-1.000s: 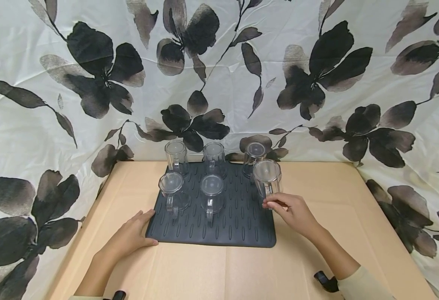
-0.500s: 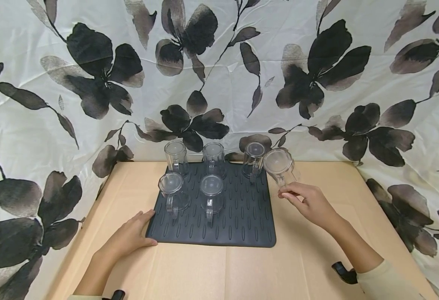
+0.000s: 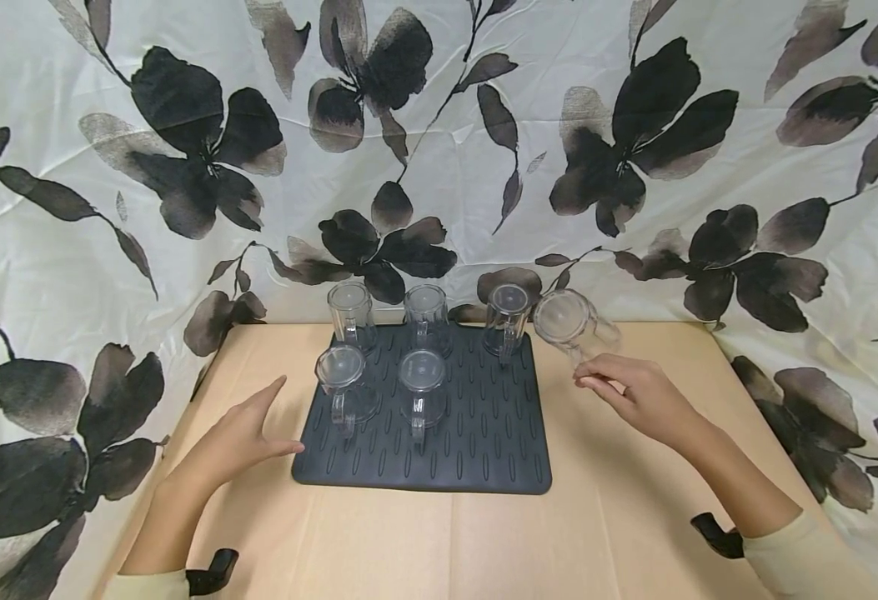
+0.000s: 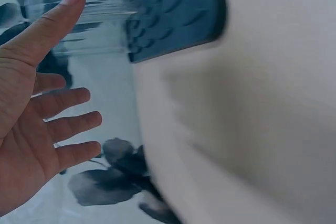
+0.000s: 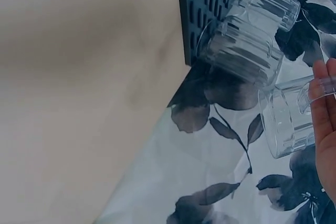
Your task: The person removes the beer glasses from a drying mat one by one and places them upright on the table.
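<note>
My right hand (image 3: 641, 400) grips a clear glass mug (image 3: 563, 317) by its handle, tilted, just beyond the right edge of a dark ribbed mat (image 3: 484, 450). In the right wrist view the held mug (image 5: 283, 121) appears beside another mug (image 5: 241, 51) on the mat's corner. Three glass mugs stand upside down along the mat's back, including one at back right (image 3: 508, 317). Two more, a front-left mug (image 3: 344, 392) and a front-middle mug (image 3: 423, 387), have handles toward me. My left hand (image 3: 232, 442) hovers at the mat's left side, fingers spread, holding nothing.
A light wooden table (image 3: 408, 542) lies under the mat. Behind it and at both sides hangs a white cloth (image 3: 499, 50) with dark flower prints, right at the table's back edge.
My right hand has carried the mug off the mat's right side, rightward and tilting it. My left hand has let go of the mat's left edge and drawn slightly left.
</note>
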Available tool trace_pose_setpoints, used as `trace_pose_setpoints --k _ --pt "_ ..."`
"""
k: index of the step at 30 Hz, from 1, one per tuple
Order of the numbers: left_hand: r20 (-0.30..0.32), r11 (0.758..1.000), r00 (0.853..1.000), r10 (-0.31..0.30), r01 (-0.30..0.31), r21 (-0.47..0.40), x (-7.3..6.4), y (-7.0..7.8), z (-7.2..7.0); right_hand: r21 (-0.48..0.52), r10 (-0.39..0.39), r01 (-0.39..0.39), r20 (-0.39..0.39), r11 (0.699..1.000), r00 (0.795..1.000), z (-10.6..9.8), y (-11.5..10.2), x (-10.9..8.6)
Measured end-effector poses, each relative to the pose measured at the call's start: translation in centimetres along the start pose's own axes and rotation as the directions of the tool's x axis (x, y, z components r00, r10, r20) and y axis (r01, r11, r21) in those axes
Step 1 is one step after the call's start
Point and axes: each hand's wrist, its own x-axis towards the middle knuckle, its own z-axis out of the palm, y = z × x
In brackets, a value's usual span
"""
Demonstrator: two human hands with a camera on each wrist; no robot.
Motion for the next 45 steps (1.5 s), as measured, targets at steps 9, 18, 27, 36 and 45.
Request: trace_pose_setpoints --k 9,18,27,36,45 --pt "-0.094 0.994 0.990 0.103 -0.100 0.041 0.9 2.6 -4.7 -0.061 -0.063 0.063 0.011 0.996 0.998 -1.8 0.5 0.2" --pt "-0.151 0.973 0.963 0.225 -0.214 0.082 2.5 7.2 -7.6 -0.116 -0.109 0.112 0.033 0.987 0.994 -3.2 0.6 0.8" --pt "-0.137 0.959 0.951 0.279 -0.270 0.084 5.3 13.1 -8.2 -0.143 -0.151 0.159 0.066 0.977 0.986 -3.6 0.2 1.3" --pt "-0.185 0.891 0.875 0.448 -0.454 0.014 9.0 17.8 -5.8 -0.171 -0.223 0.234 0.080 0.957 0.972 -3.7 -0.2 2.3" --pt "-0.123 0.859 0.863 0.491 -0.503 -0.100 12.6 22.5 -3.7 -0.231 -0.233 0.249 0.094 0.940 0.968 -3.9 -0.4 3.4"
